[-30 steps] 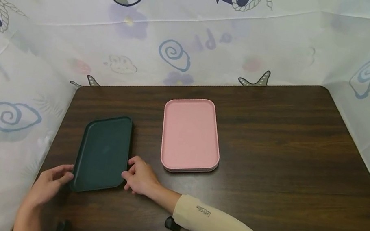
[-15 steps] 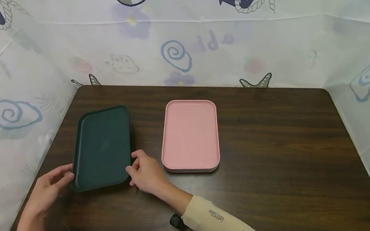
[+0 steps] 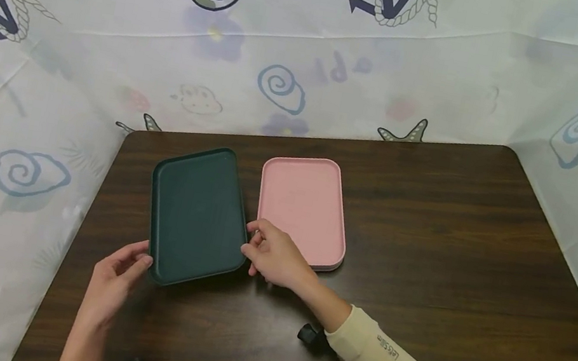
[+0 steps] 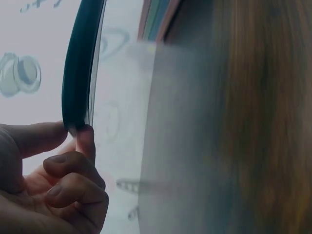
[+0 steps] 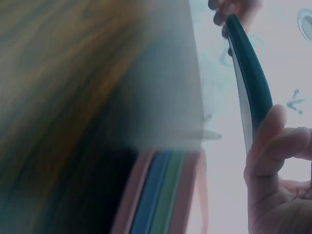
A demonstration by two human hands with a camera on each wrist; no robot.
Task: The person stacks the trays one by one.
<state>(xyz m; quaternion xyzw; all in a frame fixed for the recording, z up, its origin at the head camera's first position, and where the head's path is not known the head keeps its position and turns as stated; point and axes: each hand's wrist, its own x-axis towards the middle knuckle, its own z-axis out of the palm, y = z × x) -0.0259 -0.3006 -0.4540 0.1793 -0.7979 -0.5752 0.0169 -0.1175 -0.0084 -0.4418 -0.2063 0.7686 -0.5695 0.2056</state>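
A dark green tray with rounded corners is held up above the table, tilted a little. My left hand pinches its left edge near the front corner, thumb on one side and fingertips below, as the left wrist view shows on the tray. On the opposite edge, my right hand pinches the tray near its front right corner. Just right of the green tray lies a stack topped by a pink tray. In the right wrist view the stack shows pink, blue and green layers. My right hand overlaps the stack's near left corner in the head view.
The brown wood-grain table stretches far to the right of the stack. A white printed cloth hangs along its back and both sides. A black wrist device sits under my right forearm.
Both hands have lifted the dark green tray off the table and carried it to the right, closer to the pink-topped stack. The stack has stayed in place.
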